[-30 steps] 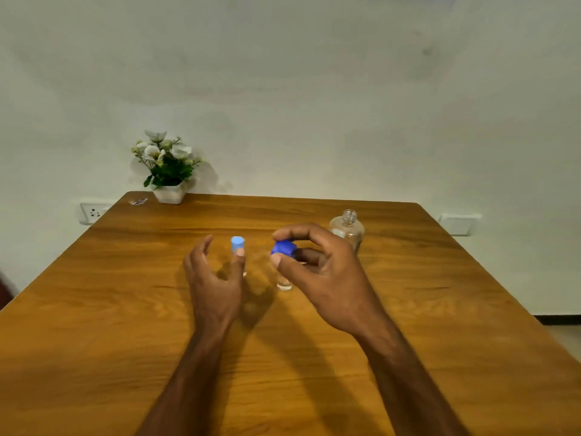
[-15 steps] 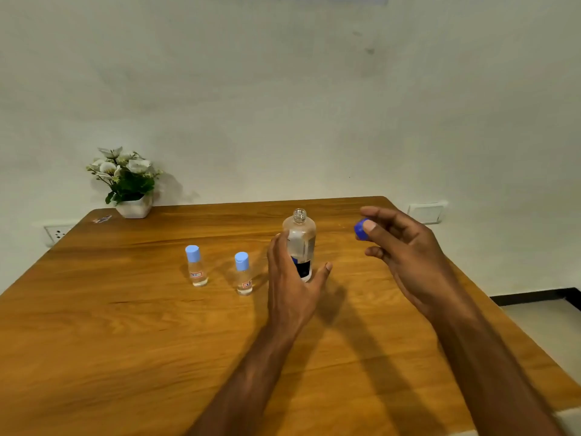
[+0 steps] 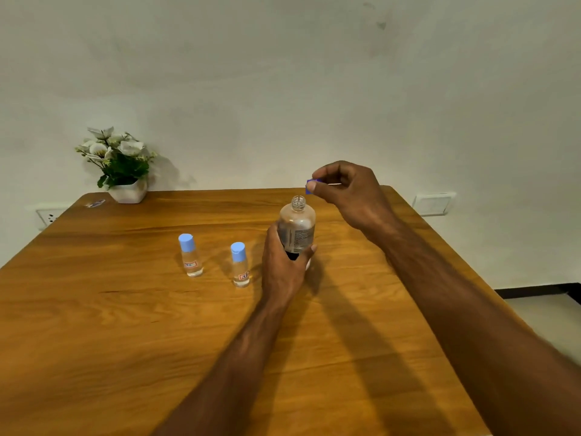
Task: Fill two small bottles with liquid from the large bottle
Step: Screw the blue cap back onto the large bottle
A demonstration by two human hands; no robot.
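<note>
The large clear bottle (image 3: 297,228) stands upright on the wooden table (image 3: 125,325) with its neck uncapped. My left hand (image 3: 284,265) grips its lower body. Just above and to the right of the bottle's mouth, my right hand (image 3: 349,193) pinches the dark blue cap (image 3: 309,186) between thumb and fingers. Two small clear bottles with light blue caps stand to the left, one (image 3: 189,255) farther left and one (image 3: 240,264) nearer my left hand. Both hold clear liquid and carry small red labels.
A white pot of white flowers (image 3: 121,166) sits at the table's back left corner, with a small wrapper (image 3: 94,203) beside it. Wall sockets (image 3: 47,215) (image 3: 434,203) flank the table. The table's right edge drops to the floor (image 3: 544,313).
My left hand has closed around the large bottle. My right hand has brought the blue cap leftward to just above the bottle's mouth. The camera view has shifted.
</note>
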